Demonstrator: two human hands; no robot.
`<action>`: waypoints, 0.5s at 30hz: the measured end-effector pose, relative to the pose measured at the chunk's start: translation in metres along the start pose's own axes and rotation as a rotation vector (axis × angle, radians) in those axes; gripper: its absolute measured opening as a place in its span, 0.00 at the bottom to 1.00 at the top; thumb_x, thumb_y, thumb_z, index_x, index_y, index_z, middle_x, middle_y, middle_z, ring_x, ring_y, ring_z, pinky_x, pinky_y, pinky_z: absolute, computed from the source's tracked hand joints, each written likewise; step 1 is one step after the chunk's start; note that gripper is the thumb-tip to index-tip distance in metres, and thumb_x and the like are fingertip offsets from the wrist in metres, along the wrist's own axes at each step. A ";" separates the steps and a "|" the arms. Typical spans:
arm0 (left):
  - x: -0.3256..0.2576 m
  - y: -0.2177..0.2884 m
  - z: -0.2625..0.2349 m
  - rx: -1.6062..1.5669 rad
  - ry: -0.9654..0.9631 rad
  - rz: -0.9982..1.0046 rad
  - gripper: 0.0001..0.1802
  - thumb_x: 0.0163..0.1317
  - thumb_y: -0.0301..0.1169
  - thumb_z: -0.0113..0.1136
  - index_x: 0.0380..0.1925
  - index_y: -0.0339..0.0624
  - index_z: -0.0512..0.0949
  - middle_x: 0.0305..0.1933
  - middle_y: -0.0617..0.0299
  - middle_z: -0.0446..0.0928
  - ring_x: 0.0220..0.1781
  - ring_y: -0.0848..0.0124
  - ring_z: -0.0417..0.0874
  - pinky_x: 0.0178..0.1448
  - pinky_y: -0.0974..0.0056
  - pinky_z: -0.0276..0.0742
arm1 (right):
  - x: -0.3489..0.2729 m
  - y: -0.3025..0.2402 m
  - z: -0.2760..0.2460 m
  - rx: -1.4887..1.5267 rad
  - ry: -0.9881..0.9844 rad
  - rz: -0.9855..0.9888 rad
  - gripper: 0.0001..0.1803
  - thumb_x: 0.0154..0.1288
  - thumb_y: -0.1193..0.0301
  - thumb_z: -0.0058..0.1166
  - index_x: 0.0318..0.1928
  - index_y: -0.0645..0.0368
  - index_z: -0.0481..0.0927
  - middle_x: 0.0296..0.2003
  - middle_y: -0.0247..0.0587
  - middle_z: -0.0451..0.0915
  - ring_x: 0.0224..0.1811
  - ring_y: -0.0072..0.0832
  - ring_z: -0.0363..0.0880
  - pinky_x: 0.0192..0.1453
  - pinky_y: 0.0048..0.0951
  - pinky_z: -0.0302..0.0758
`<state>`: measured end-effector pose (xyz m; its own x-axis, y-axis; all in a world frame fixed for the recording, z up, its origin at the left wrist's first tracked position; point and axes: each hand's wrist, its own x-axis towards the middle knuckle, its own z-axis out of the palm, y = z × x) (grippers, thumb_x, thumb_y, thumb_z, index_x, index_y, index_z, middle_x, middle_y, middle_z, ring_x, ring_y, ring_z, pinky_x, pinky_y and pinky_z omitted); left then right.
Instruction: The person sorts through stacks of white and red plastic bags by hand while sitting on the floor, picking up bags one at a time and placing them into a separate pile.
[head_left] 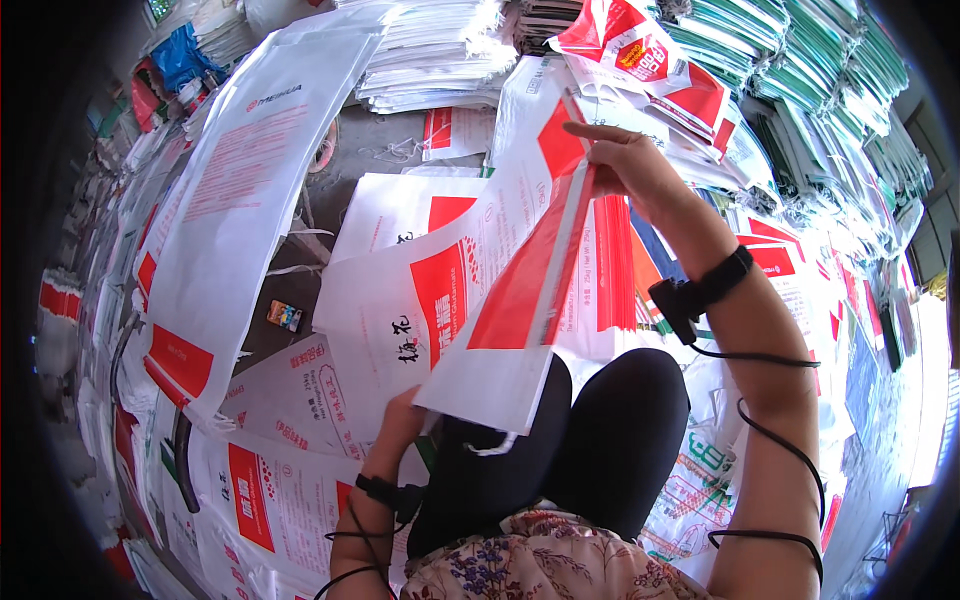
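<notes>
A flat white sack point(492, 376) with red panels slants up across my lap from lower left to upper right. My right hand point(625, 165) pinches its far upper end between thumb and fingers, with the sack's edge folded over there. At the near left corner of the same sack is my left hand point(402, 416), curled, its fingertips partly hidden by the sack. Under and behind it lies another white and red sack point(385, 290), spread flat. A stack of red and white sacks point(615, 270) sits just beyond my knees, below the right hand.
A long white sack point(250, 180) drapes at the left. Bundles of white sacks point(430, 50) and green-edged sacks point(835, 50) are piled at the back. A small colourful packet point(284, 315) lies on the floor. Black cables point(770, 430) trail from both wrist straps.
</notes>
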<state>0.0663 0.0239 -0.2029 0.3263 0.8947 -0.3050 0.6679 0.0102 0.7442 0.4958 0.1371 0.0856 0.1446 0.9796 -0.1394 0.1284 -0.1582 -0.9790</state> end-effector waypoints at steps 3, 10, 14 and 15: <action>0.010 0.043 -0.046 -0.070 0.253 -0.032 0.17 0.67 0.35 0.62 0.49 0.33 0.82 0.45 0.47 0.86 0.47 0.57 0.87 0.53 0.58 0.79 | -0.002 0.001 -0.043 -0.031 -0.070 -0.058 0.23 0.71 0.73 0.41 0.62 0.65 0.77 0.49 0.50 0.83 0.48 0.35 0.87 0.57 0.35 0.84; 0.052 0.145 -0.187 -0.186 0.543 0.248 0.16 0.66 0.35 0.66 0.45 0.33 0.82 0.39 0.59 0.83 0.40 0.72 0.80 0.49 0.64 0.77 | -0.027 0.019 -0.111 -0.529 0.149 -0.306 0.11 0.69 0.69 0.59 0.45 0.65 0.85 0.32 0.37 0.86 0.33 0.21 0.83 0.40 0.25 0.80; 0.064 0.212 -0.251 -0.013 0.572 0.404 0.15 0.65 0.37 0.67 0.37 0.33 0.81 0.31 0.60 0.81 0.33 0.74 0.77 0.41 0.63 0.76 | -0.044 0.018 -0.123 -0.774 0.359 -0.437 0.12 0.64 0.64 0.66 0.39 0.60 0.87 0.34 0.44 0.85 0.35 0.34 0.82 0.42 0.35 0.78; 0.071 0.232 -0.260 0.092 0.528 0.353 0.16 0.65 0.38 0.67 0.37 0.33 0.80 0.30 0.60 0.80 0.32 0.73 0.76 0.41 0.64 0.75 | -0.045 0.023 -0.134 -0.810 0.393 -0.518 0.11 0.63 0.64 0.67 0.39 0.60 0.87 0.36 0.44 0.85 0.38 0.36 0.82 0.44 0.36 0.78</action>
<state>0.0704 0.2059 0.1023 0.1794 0.9367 0.3008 0.6427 -0.3431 0.6850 0.6239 0.0730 0.0887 0.1747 0.8648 0.4708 0.8658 0.0928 -0.4916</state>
